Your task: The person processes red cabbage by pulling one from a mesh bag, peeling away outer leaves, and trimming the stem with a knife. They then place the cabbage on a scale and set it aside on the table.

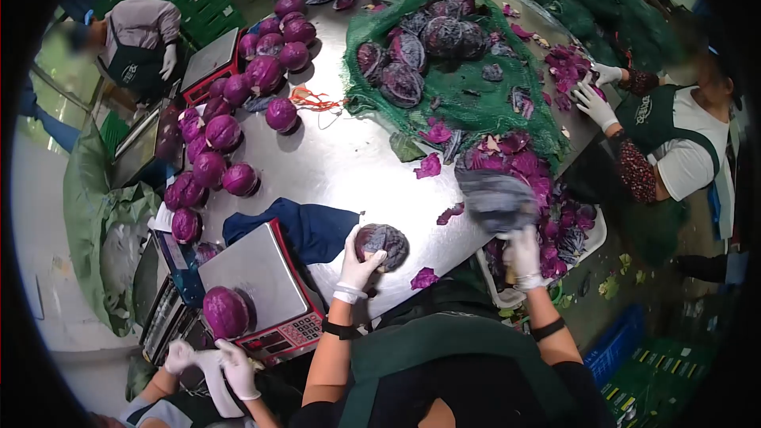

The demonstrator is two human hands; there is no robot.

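Note:
In my gloved left hand (361, 260) is a red cabbage (384, 244) with dull, greyish outer leaves, held just over the metal table (317, 166). My gloved right hand (523, 256), smeared by motion, grips a large blurred outer cabbage leaf (499, 200). That leaf is above a white bin (596, 236) heaped with purple leaf scraps (523, 160). A loose purple leaf piece (424, 278) lies on the metal to the right of the held cabbage.
Peeled cabbages (223, 133) cover the table's left side. A green net sack (369, 103) holds untrimmed heads at the back. A red scale (261, 277) with one cabbage (226, 311) stands left by a blue cloth (297, 230). Co-workers' gloved hands (594, 103) are around the table.

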